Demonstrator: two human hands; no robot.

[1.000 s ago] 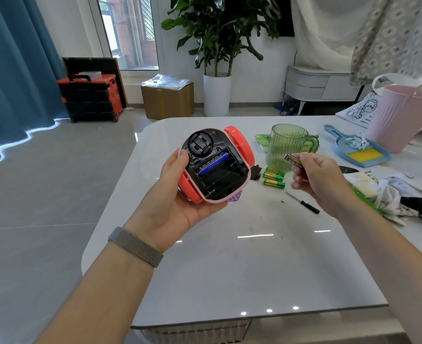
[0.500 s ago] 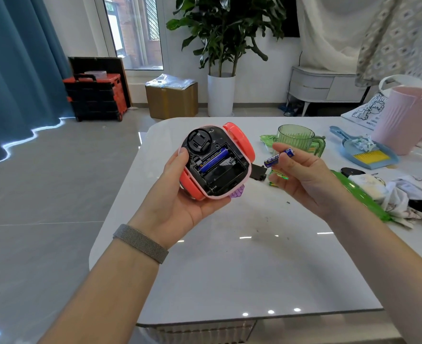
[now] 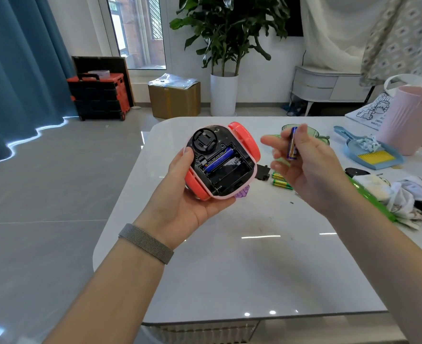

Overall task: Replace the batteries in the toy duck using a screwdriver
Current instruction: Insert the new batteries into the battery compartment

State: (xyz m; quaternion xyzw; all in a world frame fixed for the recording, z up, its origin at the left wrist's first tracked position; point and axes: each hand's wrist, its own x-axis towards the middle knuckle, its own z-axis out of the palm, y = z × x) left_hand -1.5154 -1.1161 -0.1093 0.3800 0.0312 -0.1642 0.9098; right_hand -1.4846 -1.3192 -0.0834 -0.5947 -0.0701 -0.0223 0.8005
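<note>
The left hand (image 3: 180, 207), just left of frame centre, was cupped under the pink-and-coral plastic toy duck (image 3: 221, 161), thumb pressed on its near-left edge, holding it belly-up above the glossy white table (image 3: 254, 269). The right hand (image 3: 309, 175), right of centre, was half open, the thumb pinning one blue-and-gold cylindrical battery (image 3: 293, 144) upright against the fingers, the other fingers fanned loose and blurred. That battery stood apart from the toy, a clear gap between them.

In the duck's black underside the battery compartment (image 3: 226, 170) lay open, cover off. One blue battery (image 3: 217, 160) sat in the upper slot, and the bay below it looked empty, with a spring showing at the lower end. So that made two blue cells in view: one seated, one in hand.

By the look of it the toy was light, rigid moulded plastic, smooth and a bit slippery, best gripped around its body as the palm had it, leaving the bay clear. The battery was small, hard and apt to roll, so a pinch at mid-length suits it.

Further out, right of centre, green batteries (image 3: 282, 182) lay on the table; two showed clearly and any more were hidden behind the hand. A small black cover piece (image 3: 263, 172) lay just beside the toy. At far right sat one blue dustpan (image 3: 368, 155) and one pink ribbed bin (image 3: 413, 115). I could not make out the screwdriver.
</note>
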